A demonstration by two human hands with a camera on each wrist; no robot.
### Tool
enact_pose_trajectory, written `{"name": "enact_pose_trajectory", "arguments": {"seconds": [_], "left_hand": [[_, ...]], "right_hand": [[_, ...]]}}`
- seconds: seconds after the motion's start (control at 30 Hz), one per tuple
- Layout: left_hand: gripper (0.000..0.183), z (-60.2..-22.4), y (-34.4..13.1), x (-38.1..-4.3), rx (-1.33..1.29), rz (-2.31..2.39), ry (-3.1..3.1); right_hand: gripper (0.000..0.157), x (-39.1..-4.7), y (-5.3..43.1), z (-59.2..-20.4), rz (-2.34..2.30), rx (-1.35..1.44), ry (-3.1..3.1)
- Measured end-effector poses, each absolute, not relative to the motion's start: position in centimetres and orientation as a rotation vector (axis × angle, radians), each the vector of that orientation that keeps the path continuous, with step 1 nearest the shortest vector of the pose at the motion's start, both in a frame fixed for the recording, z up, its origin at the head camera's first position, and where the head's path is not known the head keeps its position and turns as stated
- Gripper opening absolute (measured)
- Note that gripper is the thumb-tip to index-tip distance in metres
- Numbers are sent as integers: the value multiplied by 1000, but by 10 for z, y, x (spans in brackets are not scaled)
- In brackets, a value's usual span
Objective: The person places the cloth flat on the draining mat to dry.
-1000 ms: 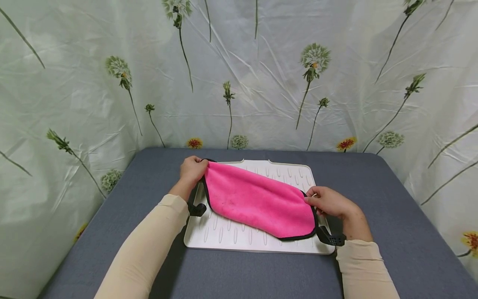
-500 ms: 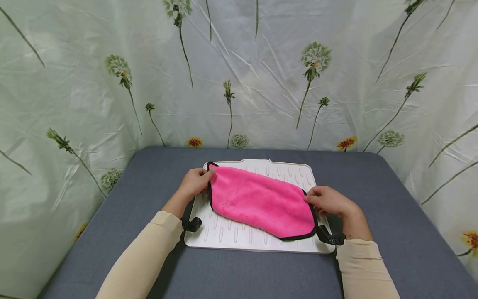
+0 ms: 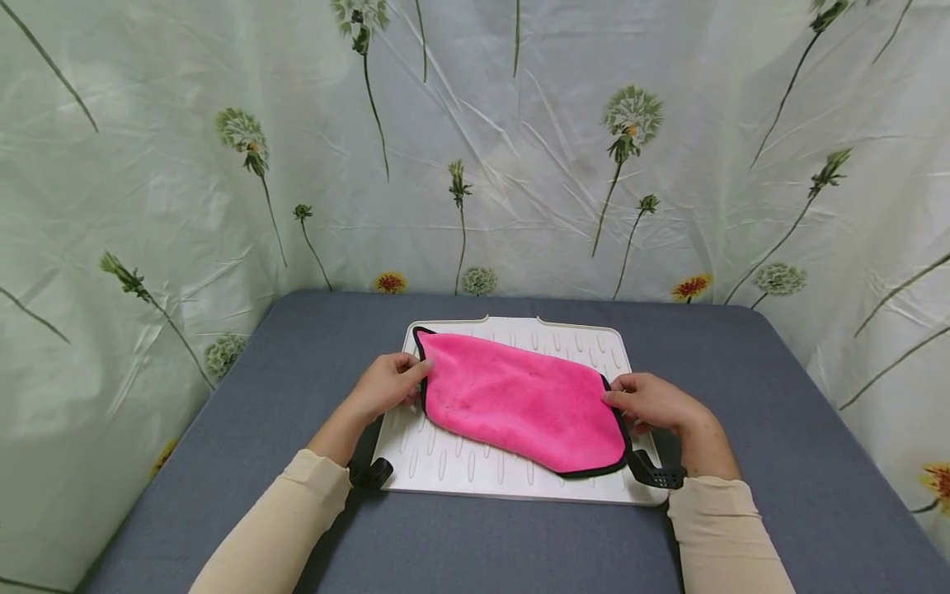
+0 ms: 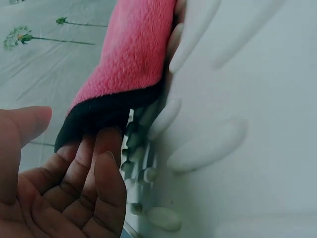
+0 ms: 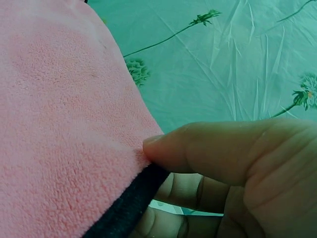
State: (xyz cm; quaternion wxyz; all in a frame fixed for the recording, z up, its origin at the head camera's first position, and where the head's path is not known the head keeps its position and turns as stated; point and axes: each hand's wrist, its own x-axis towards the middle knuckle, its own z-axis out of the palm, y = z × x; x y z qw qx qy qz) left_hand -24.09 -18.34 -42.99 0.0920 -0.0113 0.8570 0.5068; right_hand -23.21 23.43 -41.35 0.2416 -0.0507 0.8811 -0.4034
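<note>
A fluffy pink cloth [image 3: 519, 396] with black edging lies aslant over a white ribbed tray [image 3: 460, 474]. At its left edge is my left hand [image 3: 389, 384]. In the left wrist view, fingertips of the left hand [image 4: 74, 193] reach under the black edging, while the thumb stands apart from the cloth [image 4: 133, 54]. My right hand [image 3: 656, 400] pinches the cloth's right edge. The right wrist view has the thumb of the right hand [image 5: 218, 153] on top of the pink cloth [image 5: 64, 114], with the other fingers below the black edging [image 5: 126, 208].
The tray rests on a table with a dark blue-grey cover [image 3: 519, 544]. Behind and beside the table hangs a pale curtain [image 3: 519, 165] printed with dandelions. A black wrist strap [image 3: 371, 474] sits on the left wrist, another black strap [image 3: 656, 472] on the right.
My left hand has come down from the cloth's upper left corner along its left edge, towards me. That corner has settled lower on the tray. The right hand has kept its place.
</note>
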Motion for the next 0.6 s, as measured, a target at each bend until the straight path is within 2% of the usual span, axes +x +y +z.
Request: {"name": "enact_pose_trajectory", "arguments": {"seconds": [0.6], "left_hand": [[23, -438, -179, -208, 209, 1426, 2570]], "right_hand": [[25, -233, 229, -415, -1135, -140, 2385]]}}
